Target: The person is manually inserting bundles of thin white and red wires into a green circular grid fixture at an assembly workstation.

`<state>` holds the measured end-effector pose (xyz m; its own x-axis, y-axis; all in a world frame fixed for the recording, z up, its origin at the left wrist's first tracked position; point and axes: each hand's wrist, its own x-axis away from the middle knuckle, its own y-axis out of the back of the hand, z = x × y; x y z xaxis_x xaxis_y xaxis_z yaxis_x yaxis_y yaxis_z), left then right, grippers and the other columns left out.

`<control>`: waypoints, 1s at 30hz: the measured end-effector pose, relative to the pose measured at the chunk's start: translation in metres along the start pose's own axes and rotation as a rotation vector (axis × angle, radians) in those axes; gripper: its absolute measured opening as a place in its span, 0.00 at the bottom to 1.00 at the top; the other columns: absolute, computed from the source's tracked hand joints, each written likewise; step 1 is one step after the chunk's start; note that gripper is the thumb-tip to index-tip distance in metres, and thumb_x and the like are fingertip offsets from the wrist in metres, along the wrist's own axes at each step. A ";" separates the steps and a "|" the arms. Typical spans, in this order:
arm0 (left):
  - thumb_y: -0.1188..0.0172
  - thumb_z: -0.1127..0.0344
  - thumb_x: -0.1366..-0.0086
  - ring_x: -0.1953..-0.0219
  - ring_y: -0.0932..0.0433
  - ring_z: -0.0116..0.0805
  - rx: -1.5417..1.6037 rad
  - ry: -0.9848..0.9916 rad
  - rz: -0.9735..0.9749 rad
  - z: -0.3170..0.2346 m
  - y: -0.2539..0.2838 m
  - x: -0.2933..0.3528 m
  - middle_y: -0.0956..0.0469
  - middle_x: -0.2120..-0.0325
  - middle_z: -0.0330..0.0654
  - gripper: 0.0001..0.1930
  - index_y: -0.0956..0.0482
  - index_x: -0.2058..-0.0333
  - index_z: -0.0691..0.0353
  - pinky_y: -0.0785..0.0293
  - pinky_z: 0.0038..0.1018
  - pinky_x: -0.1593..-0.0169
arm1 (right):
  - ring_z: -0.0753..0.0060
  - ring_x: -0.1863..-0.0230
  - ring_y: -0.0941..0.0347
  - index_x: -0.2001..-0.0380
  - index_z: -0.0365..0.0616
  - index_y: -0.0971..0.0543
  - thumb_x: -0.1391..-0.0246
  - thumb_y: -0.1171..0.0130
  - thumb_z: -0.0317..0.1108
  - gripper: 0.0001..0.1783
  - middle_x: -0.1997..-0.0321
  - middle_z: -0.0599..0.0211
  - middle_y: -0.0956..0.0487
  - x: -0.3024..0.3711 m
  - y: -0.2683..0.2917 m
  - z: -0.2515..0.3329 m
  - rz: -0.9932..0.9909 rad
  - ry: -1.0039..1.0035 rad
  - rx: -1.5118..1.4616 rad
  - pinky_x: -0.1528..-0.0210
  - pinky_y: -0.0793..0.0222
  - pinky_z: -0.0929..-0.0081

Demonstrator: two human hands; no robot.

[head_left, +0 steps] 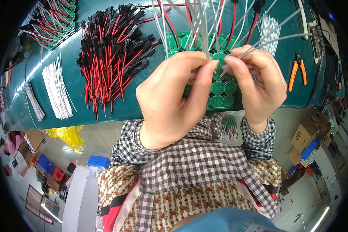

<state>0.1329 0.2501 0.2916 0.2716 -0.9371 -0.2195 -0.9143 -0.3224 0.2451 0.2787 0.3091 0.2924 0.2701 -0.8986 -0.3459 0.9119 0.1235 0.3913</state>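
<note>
My left hand (pixel 174 96) is closed in a pinch on a bunch of thin white wires (pixel 200 31) that fan upward. Close beside it, my right hand (pixel 265 77) pinches a few grey-white wires (pixel 276 38) between thumb and fingers, their long ends reaching to the upper right. Both sets of fingertips almost meet above a green circuit board panel (pixel 222 101) made of several small rounded units. Red-and-black leads (pixel 233 25) with black connectors rise from the panel's far side. My hands hide much of the panel and the wire ends.
Left of the panel lies a large heap of red-and-black connector leads (pixel 112 54). White wire bundles rest at left (pixel 57 89) and right (pixel 270 31). Orange-handled cutters (pixel 293 75) lie at right. A wired panel (pixel 52 23) sits far left. A yellow bag (pixel 71 137) is below the table edge.
</note>
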 end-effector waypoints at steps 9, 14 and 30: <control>0.40 0.80 0.39 0.71 0.18 0.26 -0.023 -0.004 -0.009 -0.001 0.000 -0.001 0.20 0.70 0.46 0.04 0.26 0.66 0.73 0.22 0.17 0.67 | 0.77 0.73 0.23 0.71 0.33 0.21 0.55 0.33 0.20 0.07 0.70 0.61 0.19 0.001 0.000 0.000 -0.010 -0.025 -0.016 0.72 0.25 0.83; 0.36 0.80 0.45 0.78 0.22 0.30 0.008 -0.031 -0.112 0.004 -0.006 -0.002 0.21 0.75 0.43 0.06 0.25 0.71 0.68 0.24 0.21 0.74 | 0.76 0.72 0.23 0.72 0.33 0.22 0.56 0.32 0.20 0.08 0.70 0.61 0.19 0.001 -0.001 0.001 -0.016 -0.018 -0.033 0.72 0.25 0.83; 0.40 0.81 0.40 0.71 0.19 0.26 -0.020 -0.022 -0.020 0.000 -0.002 -0.001 0.20 0.70 0.46 0.05 0.26 0.67 0.73 0.22 0.17 0.67 | 0.76 0.72 0.22 0.71 0.33 0.21 0.56 0.32 0.21 0.08 0.70 0.62 0.20 0.002 0.001 -0.003 -0.031 -0.031 -0.078 0.72 0.25 0.84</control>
<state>0.1343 0.2520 0.2916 0.2830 -0.9273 -0.2449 -0.9024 -0.3440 0.2596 0.2812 0.3083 0.2893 0.2333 -0.9147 -0.3300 0.9411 0.1270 0.3133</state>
